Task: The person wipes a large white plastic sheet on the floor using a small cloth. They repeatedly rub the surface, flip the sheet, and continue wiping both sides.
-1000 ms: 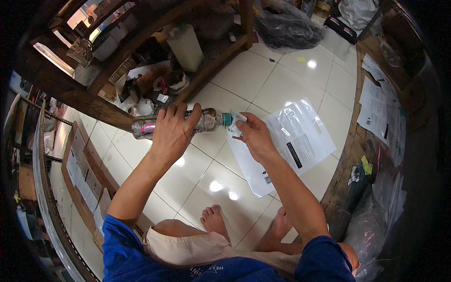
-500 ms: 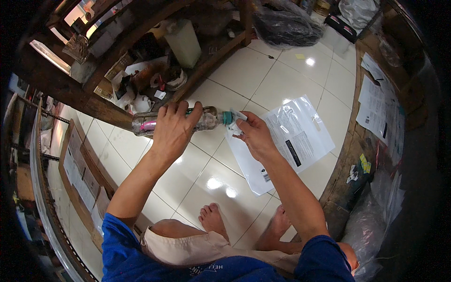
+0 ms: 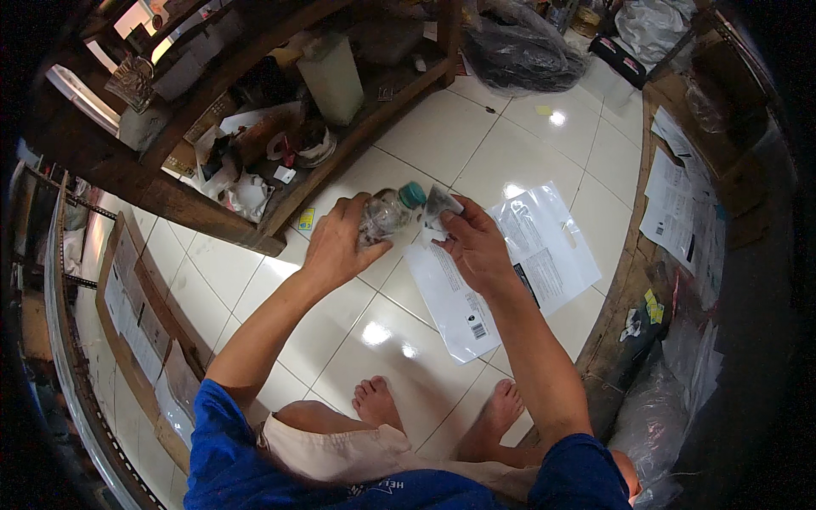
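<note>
Wrapped around a clear plastic bottle [image 3: 387, 217] is my left hand [image 3: 342, 238], which hides much of its body. The bottle is tilted, and its teal cap [image 3: 412, 195] points away to the right. Close beside the cap, my right hand [image 3: 476, 246] pinches a small white and grey crumpled piece [image 3: 437, 211], perhaps paper or cloth; I cannot tell which. A narrow gap shows between that piece and the cap. Below the right hand, a white printed plastic bag [image 3: 544, 246] lies flat on the tiled floor.
A dark wooden shelf [image 3: 374, 110] at the upper left holds a pale square container [image 3: 330, 81] and clutter. Dark plastic wrapping [image 3: 518, 51] lies at the back. Cardboard with printed sheets [image 3: 676, 204] lines the right side. A small yellow label [image 3: 306, 218] lies near the shelf.
The bottle has turned from lying lengthwise to pointing away, and its cap has come apart from the white piece. My left hand has moved right and now grips the bottle's side.
</note>
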### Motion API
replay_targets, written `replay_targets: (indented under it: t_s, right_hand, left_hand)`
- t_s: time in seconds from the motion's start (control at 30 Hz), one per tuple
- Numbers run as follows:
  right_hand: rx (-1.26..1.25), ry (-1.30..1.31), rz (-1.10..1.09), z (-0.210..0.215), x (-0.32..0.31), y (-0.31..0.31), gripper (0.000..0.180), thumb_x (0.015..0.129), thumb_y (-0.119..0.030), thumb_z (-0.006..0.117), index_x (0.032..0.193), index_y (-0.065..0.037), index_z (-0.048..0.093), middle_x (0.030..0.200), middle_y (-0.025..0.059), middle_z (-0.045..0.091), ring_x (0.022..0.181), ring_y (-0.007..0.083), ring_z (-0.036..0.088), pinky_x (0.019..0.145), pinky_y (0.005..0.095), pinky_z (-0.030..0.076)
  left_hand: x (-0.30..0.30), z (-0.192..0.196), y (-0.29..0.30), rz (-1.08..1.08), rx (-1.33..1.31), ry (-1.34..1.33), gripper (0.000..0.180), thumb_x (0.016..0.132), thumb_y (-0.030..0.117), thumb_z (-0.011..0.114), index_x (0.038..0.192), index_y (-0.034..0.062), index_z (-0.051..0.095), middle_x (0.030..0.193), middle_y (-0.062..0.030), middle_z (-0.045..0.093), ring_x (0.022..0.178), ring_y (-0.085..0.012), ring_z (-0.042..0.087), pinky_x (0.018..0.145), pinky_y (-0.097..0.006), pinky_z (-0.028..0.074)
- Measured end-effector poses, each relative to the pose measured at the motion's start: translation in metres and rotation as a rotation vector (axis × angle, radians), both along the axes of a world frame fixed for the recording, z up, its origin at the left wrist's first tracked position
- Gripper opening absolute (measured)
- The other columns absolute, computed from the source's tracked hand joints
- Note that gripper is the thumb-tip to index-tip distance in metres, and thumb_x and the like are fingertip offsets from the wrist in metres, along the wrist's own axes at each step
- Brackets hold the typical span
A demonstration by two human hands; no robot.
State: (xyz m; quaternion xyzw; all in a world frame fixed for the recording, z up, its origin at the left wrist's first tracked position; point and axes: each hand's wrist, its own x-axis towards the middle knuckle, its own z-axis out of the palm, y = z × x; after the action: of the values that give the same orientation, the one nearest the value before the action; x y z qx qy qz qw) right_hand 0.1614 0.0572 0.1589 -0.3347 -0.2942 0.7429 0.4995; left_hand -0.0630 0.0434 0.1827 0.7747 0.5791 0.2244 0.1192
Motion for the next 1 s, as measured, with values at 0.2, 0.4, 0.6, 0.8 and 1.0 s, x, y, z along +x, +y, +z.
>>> replay_targets:
  t_s: [0.2,0.4,0.6,0.8,1.0]
  right_hand:
    - [-0.058,-0.173,-0.055,0.006,0.044,0.004,0.030,0.095,-0.010,0.052,0.124,-0.004,0.052,0.110,0.0058,0.063,0.097,0.0140,0.060,0.084,0.0338,0.050]
    - [-0.181,-0.301,-0.246,-0.009,0.106,-0.013,0.026,0.095,-0.008,0.052,0.121,-0.006,0.054,0.101,0.0027,0.065,0.087,0.0112,0.061,0.076,0.0295,0.052]
    - [-0.251,-0.439,-0.275,-0.036,0.143,-0.027,0.023,0.094,-0.007,0.055,0.117,-0.009,0.060,0.095,-0.0015,0.065,0.078,0.0073,0.060,0.069,0.0249,0.052]
    - [-0.311,-0.699,-0.298,-0.036,0.209,-0.034,0.025,0.091,-0.009,0.060,0.116,-0.008,0.062,0.078,-0.0052,0.060,0.065,0.0033,0.051,0.060,0.0195,0.041]
    - [-0.275,-0.923,0.041,-0.010,0.230,-0.031,0.019,0.094,-0.003,0.054,0.111,0.000,0.061,0.086,-0.0016,0.063,0.071,0.0055,0.053,0.065,0.0225,0.044]
  left_hand:
    - [0.008,-0.021,0.099,0.058,0.034,-0.426,0.070,0.072,0.037,0.077,0.124,-0.0009,0.048,0.115,-0.0238,0.059,0.102,-0.0372,0.060,0.090,-0.042,0.047]
    - [0.029,-0.005,0.264,0.081,0.233,-0.537,0.063,0.073,0.040,0.078,0.116,-0.0006,0.056,0.108,-0.0172,0.065,0.101,-0.0303,0.061,0.089,-0.041,0.047]
    - [-0.017,-0.042,0.411,0.116,0.672,-0.488,0.053,0.078,0.033,0.077,0.114,-0.0003,0.058,0.103,-0.0135,0.065,0.097,-0.0245,0.061,0.087,-0.038,0.047]
    - [0.014,-0.042,0.426,0.212,0.417,-0.522,0.052,0.079,0.031,0.075,0.116,-0.0001,0.057,0.105,-0.0137,0.064,0.098,-0.0254,0.060,0.088,-0.038,0.047]
    - [0.018,-0.050,0.437,0.216,0.375,-0.500,0.051,0.080,0.030,0.074,0.117,0.0002,0.056,0.108,-0.0140,0.063,0.100,-0.0263,0.060,0.089,-0.039,0.046]
